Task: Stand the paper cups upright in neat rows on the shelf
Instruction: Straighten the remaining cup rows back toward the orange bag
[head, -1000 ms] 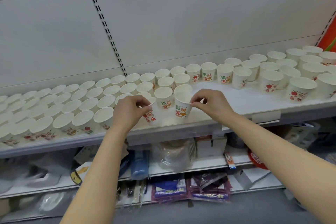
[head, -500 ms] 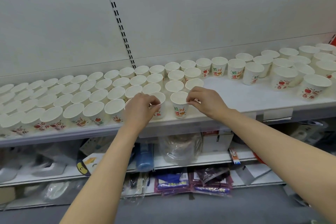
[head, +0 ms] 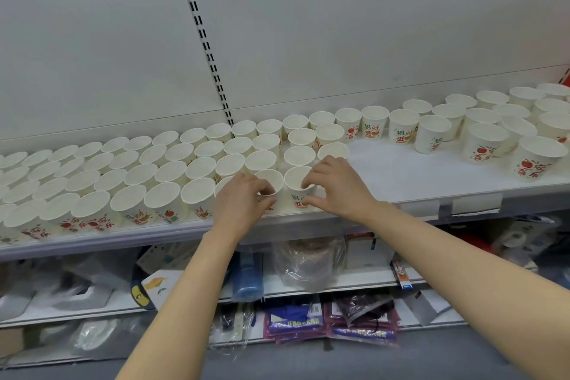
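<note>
At frame centre, on the shelf (head: 401, 182) front edge, the left hand (head: 239, 203) pinches one cup (head: 271, 182); the right hand (head: 339, 188) apparently pinches its neighbour (head: 297, 185) at the rim. Light, thin-walled and crushable: best held gently near the stiffer rim.

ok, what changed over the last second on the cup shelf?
Little. The left hand and right hand each keep their grip on a front-row white printed paper cup, now set down against the packed rows. The looser cups at right and the white metal shelf stayed put.
</note>
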Demonstrator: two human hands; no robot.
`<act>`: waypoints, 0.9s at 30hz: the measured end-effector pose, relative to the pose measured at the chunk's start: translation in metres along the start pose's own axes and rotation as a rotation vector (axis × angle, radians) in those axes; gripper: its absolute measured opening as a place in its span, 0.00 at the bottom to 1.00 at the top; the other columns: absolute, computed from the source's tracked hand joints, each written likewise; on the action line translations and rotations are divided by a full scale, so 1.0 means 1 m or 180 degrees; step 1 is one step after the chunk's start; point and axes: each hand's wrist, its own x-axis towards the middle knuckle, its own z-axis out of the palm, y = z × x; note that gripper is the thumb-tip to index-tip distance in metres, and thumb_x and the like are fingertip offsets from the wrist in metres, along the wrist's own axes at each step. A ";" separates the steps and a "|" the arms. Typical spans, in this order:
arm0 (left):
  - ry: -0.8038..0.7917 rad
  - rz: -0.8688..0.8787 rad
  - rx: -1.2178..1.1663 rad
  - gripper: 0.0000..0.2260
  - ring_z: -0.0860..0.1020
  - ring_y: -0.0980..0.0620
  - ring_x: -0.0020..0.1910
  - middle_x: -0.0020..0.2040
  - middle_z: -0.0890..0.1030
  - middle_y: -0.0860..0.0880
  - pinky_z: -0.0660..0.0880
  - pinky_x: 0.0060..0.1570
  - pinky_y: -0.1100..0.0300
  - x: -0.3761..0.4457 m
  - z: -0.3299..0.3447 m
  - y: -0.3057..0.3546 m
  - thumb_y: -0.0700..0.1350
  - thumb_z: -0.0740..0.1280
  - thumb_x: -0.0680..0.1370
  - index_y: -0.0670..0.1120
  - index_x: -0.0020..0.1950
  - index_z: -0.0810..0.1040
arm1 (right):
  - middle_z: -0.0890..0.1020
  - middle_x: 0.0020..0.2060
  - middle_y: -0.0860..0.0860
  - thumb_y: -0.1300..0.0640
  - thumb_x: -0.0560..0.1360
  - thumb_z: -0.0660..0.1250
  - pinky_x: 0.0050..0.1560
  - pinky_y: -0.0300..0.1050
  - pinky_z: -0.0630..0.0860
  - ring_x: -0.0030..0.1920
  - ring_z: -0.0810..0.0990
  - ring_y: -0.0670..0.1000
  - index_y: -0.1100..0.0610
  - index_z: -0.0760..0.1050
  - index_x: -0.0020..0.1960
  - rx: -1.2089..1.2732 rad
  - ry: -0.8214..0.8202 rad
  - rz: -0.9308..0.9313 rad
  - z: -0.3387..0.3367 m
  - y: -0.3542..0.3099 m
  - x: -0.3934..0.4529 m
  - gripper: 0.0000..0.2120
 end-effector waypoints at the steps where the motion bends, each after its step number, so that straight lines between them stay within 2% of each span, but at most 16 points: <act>1: 0.0016 0.0003 0.0002 0.05 0.73 0.55 0.46 0.42 0.80 0.58 0.64 0.39 0.60 -0.001 0.001 -0.001 0.55 0.72 0.73 0.56 0.44 0.82 | 0.81 0.39 0.47 0.51 0.67 0.75 0.45 0.52 0.71 0.45 0.75 0.55 0.53 0.81 0.42 0.0001 0.0034 0.0005 0.003 -0.002 0.000 0.08; 4: 0.0080 0.0029 -0.0076 0.06 0.73 0.56 0.46 0.42 0.80 0.58 0.64 0.38 0.61 -0.002 0.002 -0.004 0.56 0.73 0.72 0.57 0.45 0.82 | 0.81 0.36 0.46 0.56 0.67 0.75 0.44 0.50 0.70 0.43 0.75 0.54 0.53 0.80 0.40 0.0065 0.0075 0.0035 0.006 -0.004 -0.002 0.04; 8: 0.0369 0.0204 -0.0258 0.09 0.73 0.56 0.44 0.45 0.80 0.60 0.69 0.37 0.59 0.007 -0.002 0.007 0.58 0.72 0.73 0.58 0.50 0.82 | 0.82 0.40 0.47 0.52 0.68 0.75 0.46 0.47 0.68 0.45 0.74 0.53 0.53 0.81 0.44 0.0090 0.0327 0.0064 0.004 0.001 -0.008 0.07; 11: 0.0536 0.0284 -0.0418 0.05 0.74 0.56 0.43 0.43 0.80 0.59 0.71 0.38 0.57 0.025 -0.003 0.029 0.55 0.71 0.74 0.57 0.48 0.83 | 0.82 0.41 0.46 0.51 0.71 0.71 0.45 0.43 0.64 0.47 0.74 0.51 0.53 0.81 0.45 0.0009 0.0754 0.0093 -0.010 0.012 -0.014 0.06; 14: 0.0500 0.0358 -0.0427 0.01 0.74 0.56 0.42 0.39 0.79 0.60 0.70 0.37 0.57 0.048 0.002 0.057 0.52 0.71 0.75 0.58 0.45 0.83 | 0.82 0.39 0.46 0.53 0.73 0.68 0.44 0.45 0.67 0.44 0.75 0.52 0.54 0.81 0.43 -0.0208 0.1087 0.0236 -0.031 0.043 -0.026 0.06; 16: 0.0396 0.0435 -0.0462 0.01 0.74 0.56 0.43 0.39 0.79 0.60 0.70 0.37 0.58 0.068 0.009 0.077 0.52 0.71 0.75 0.58 0.44 0.83 | 0.82 0.38 0.47 0.54 0.73 0.68 0.45 0.46 0.68 0.43 0.75 0.53 0.54 0.80 0.42 -0.0372 0.1181 0.0530 -0.047 0.075 -0.038 0.05; 20: 0.0219 0.0650 -0.0357 0.03 0.74 0.55 0.45 0.42 0.80 0.58 0.67 0.36 0.59 0.116 0.029 0.123 0.51 0.69 0.76 0.57 0.45 0.83 | 0.82 0.37 0.47 0.59 0.70 0.73 0.44 0.44 0.63 0.42 0.76 0.55 0.53 0.80 0.40 -0.0553 0.1119 0.1246 -0.079 0.137 -0.059 0.02; 24: -0.0078 0.0909 -0.0300 0.05 0.74 0.52 0.49 0.44 0.81 0.55 0.67 0.40 0.58 0.165 0.061 0.177 0.49 0.68 0.76 0.54 0.48 0.83 | 0.82 0.36 0.49 0.61 0.66 0.76 0.43 0.50 0.70 0.42 0.75 0.58 0.55 0.81 0.42 -0.0647 0.0889 0.1479 -0.101 0.184 -0.061 0.07; 27: -0.0296 0.1012 -0.0106 0.09 0.74 0.50 0.54 0.50 0.81 0.53 0.68 0.43 0.58 0.202 0.087 0.213 0.48 0.69 0.75 0.53 0.55 0.82 | 0.82 0.38 0.51 0.61 0.64 0.78 0.45 0.52 0.72 0.43 0.76 0.60 0.56 0.82 0.45 -0.0740 0.0610 0.1470 -0.109 0.217 -0.056 0.11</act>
